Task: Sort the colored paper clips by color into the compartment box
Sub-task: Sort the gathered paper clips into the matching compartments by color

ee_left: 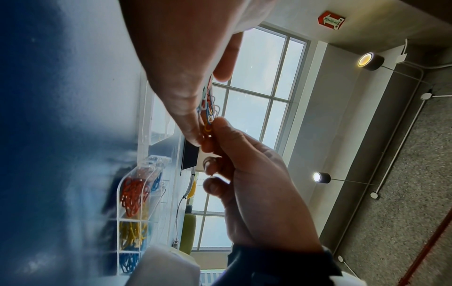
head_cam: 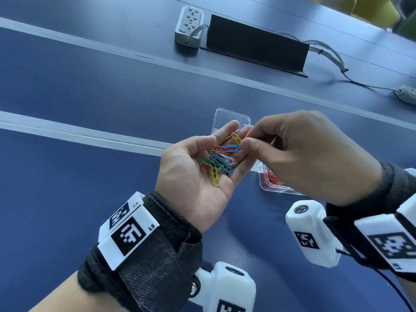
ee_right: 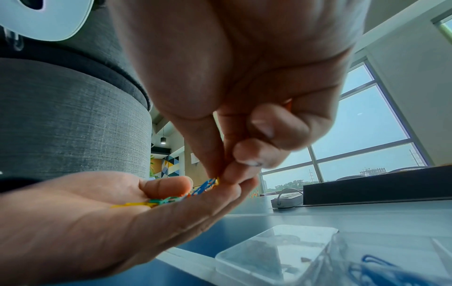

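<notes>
The left hand (head_cam: 198,176) lies palm up above the blue tabletop (head_cam: 67,181), its grip loose and open, fingers relaxed and slightly cupped. On the palm sits a small heap of paper clips (head_cam: 219,162): green, blue, white, orange and yellow ones tangled together, one yellow clip pointing toward the wrist. At the fingertip end of the heap the right hand (head_cam: 315,154) comes in from the right with its grip closed to a pinch; thumb and forefinger meet on a yellow clip (head_cam: 236,138), whose far loop rests on the left fingers. The other right fingers are curled in. Under and behind the hands the clear compartment box (head_cam: 267,188) stands on the tabletop, mostly hidden in the head view, with its open lid (head_cam: 225,118) showing beyond the left fingertips. In the left wrist view the box (ee_left: 132,212) holds orange clips in one compartment, yellow in the next and blue in another. Further back, a power strip (head_cam: 189,25) lies beside a black cable cover (head_cam: 256,45)
</notes>
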Available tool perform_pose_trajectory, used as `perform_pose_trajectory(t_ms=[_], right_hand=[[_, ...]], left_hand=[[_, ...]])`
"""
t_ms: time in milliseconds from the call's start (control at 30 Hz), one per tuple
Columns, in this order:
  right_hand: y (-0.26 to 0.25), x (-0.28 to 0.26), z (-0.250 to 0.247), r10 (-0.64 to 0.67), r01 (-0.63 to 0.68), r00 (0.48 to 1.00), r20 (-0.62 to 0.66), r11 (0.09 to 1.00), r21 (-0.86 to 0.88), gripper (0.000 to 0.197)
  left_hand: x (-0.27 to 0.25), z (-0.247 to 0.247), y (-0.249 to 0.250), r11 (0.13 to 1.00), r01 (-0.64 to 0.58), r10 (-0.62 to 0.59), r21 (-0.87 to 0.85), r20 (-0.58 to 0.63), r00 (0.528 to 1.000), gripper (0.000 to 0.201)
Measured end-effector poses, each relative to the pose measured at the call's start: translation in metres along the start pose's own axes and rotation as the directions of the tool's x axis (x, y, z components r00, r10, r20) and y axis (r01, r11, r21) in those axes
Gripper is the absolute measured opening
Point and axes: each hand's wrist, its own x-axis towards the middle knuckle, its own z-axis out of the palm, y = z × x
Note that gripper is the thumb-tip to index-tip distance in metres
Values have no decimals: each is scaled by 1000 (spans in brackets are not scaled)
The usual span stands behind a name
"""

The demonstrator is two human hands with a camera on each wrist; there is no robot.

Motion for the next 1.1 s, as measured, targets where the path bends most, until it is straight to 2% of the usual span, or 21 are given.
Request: perform_pose_trajectory(t_ms=[167,300,567,700,833,1033,1100], right_hand=[[-5,-2,2,-60,52,993,-104,995,-83,7],[-8,-3,-1,-126,124,989,-79,992,-31,14],[-10,0,3,-100,95,994,-51,991,-89,19],[-12,1,3,-113,109,988,-106,993,-42,16],[-10,6,4,-109,102,991,-72,990,-99,16],[-11,8,3,-125,126,977,-171,992,-3,10],[-13,8,2,-135,138,981,-138,990,15,11]], left_hand=[[1,0,-1,1000,7,-7,-3,19,1000,50],[0,-1,0,1000,14,-13,-24,47,999,54],[0,0,1,998,-6,8,-64,33,999,54],[1,-3,1,1000,5,-4,-24,50,999,47],[0,-3,0,999,12,-9,-44,50,999,43],[0,-4,0,999,36,-37,38,22,999,53],[0,-5,-1,999,37,-39,39,31,999,52]])
